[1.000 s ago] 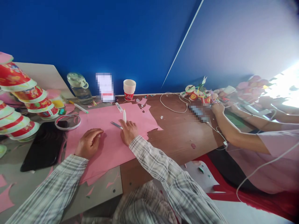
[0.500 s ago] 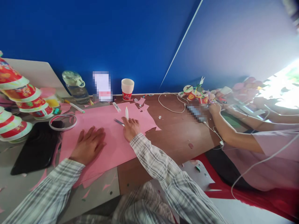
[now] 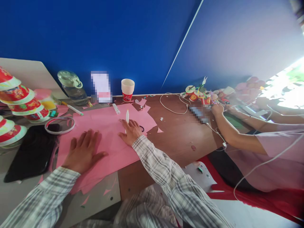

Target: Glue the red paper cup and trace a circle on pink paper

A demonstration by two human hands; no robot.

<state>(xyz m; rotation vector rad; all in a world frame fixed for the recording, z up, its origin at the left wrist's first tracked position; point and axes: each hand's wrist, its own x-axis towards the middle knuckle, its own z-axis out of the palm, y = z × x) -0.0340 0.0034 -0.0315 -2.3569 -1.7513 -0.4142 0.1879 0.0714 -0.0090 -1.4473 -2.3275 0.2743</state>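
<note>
A sheet of pink paper (image 3: 111,142) lies on the table under both hands. My left hand (image 3: 82,150) rests flat on its left part, palm down, fingers spread and thumb out, holding nothing. Near the sheet's middle, my right hand (image 3: 131,131) has a white marker (image 3: 127,116) between its fingers, one end pointing up. That hand's thumb and index finger are apart. Beside its right edge a dark loop (image 3: 142,128) shows, like a scissors handle; the rest is hidden under the hand. A small white tube (image 3: 116,109) lies on the paper's far edge.
At left are stacked red paper cups (image 3: 21,99), a black phone (image 3: 30,152), a tape roll (image 3: 60,125), another marker (image 3: 72,108) and a water bottle (image 3: 72,87). White cups (image 3: 127,90) stand by the wall. Another person's arms (image 3: 235,134) are at right, near a cable (image 3: 174,113).
My left hand has shifted slightly left and its fingers have spread. My right thumb has moved away from the index finger; the scissors blade is now hidden and a dark loop shows instead.
</note>
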